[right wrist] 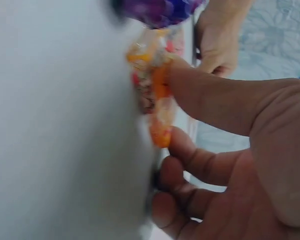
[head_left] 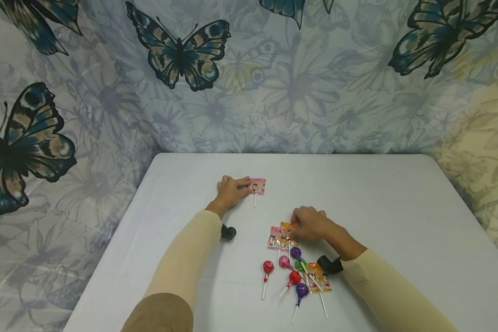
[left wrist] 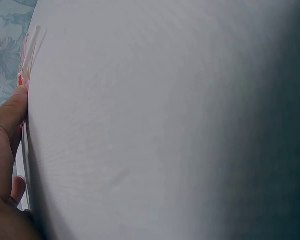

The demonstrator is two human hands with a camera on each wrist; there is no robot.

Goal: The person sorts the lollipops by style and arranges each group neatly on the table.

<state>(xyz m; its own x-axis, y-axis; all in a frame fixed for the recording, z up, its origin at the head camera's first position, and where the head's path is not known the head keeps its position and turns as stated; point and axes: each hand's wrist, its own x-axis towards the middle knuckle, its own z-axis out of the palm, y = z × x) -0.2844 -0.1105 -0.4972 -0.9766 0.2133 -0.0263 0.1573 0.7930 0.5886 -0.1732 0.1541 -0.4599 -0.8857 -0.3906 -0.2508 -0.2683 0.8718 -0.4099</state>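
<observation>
Toward the back of the table, my left hand point(head_left: 231, 191) pinches the left side of a flat pink-wrapped lollipop point(head_left: 258, 186), its white stick pointing toward me. Only the thumb side of that hand and a sliver of the wrapper show in the left wrist view. My right hand point(head_left: 312, 224) pinches an orange-wrapped lollipop point(right wrist: 161, 95) at its edge, thumb on the wrapper and fingers curled beneath. Beside it, partly overlapped, lies another pink-wrapped lollipop point(head_left: 274, 237). A purple ball lollipop point(head_left: 296, 252) lies just in front of these.
Nearer me, loose lollipops lie in a cluster: a red one point(head_left: 268, 266) at its left, a pink one point(head_left: 284, 262), a green one point(head_left: 300, 264), a second purple one point(head_left: 302, 290) and an orange-wrapped one point(head_left: 323, 280). The white table point(head_left: 398, 207) meets a butterfly-patterned cloth point(head_left: 299, 124) behind.
</observation>
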